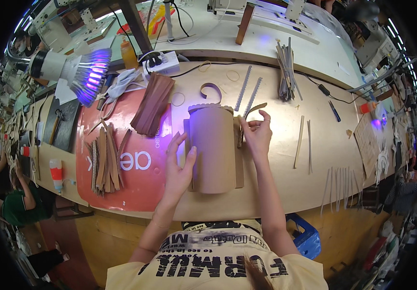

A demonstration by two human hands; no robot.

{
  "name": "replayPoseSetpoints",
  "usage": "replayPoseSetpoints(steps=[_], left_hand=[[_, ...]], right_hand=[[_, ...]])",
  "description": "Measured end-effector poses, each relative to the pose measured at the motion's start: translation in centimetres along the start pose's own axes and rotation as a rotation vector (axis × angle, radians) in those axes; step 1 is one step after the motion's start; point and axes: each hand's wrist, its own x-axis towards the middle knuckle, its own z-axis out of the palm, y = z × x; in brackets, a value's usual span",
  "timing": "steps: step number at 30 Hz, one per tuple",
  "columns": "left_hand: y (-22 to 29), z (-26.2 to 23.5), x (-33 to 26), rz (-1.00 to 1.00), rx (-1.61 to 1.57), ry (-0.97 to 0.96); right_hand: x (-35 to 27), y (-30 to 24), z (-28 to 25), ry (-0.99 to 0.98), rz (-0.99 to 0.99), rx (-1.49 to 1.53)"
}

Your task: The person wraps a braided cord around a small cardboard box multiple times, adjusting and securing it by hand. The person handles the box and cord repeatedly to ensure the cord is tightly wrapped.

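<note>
Tan curved piece (212, 150) in the head view lies on the table (298, 188) between the person's 2 hands, its far edge trimmed with a scalloped strip. The left hand (180, 166) is open, fingers spread, just beside the piece's left side; I cannot tell whether the thumb touches it. The right hand (258, 137) is at the other side, fingers bent in at a narrow brown strip (256, 109); I cannot tell whether the fingertips pinch it. The hands are apart from each other.

Beyond the hands, and between them, lies a curled strip (211, 89). Beyond the right hand are 2 toothed strips (243, 88) and, farther off, a grey strip bundle (286, 72). Right of that hand lie 2 thin strips (299, 141) and a dark pen (335, 111).

Left of the left hand, a fan of brown strips (106, 162) rests on a red sheet (131, 195); a reddish-brown stack (153, 104) lies beyond the same hand, and a lamp (85, 77) glows violet farther left.
</note>
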Motion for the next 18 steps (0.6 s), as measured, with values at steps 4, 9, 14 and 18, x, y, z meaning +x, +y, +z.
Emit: replayPoseSetpoints(steps=[4, 9, 14, 18], left_hand=[[1.0, -0.7, -0.4, 0.002, -0.035, -0.01], [3.2, -1.3, -0.1, 0.028, -0.283, -0.05], [6.4, -1.2, 0.4, 0.051, -0.464, -0.247], [7.9, -1.0, 1.3, -0.067, -0.838, -0.394]], right_hand=[[-0.1, -0.7, 0.0, -0.044, 0.049, 0.112], [-3.7, -3.7, -5.4, 0.017, 0.006, 0.48], [-7.1, -8.8, -9.1, -0.246, -0.199, 0.537], [-8.2, -11.4, -9.2, -0.455, -0.378, 0.448]])
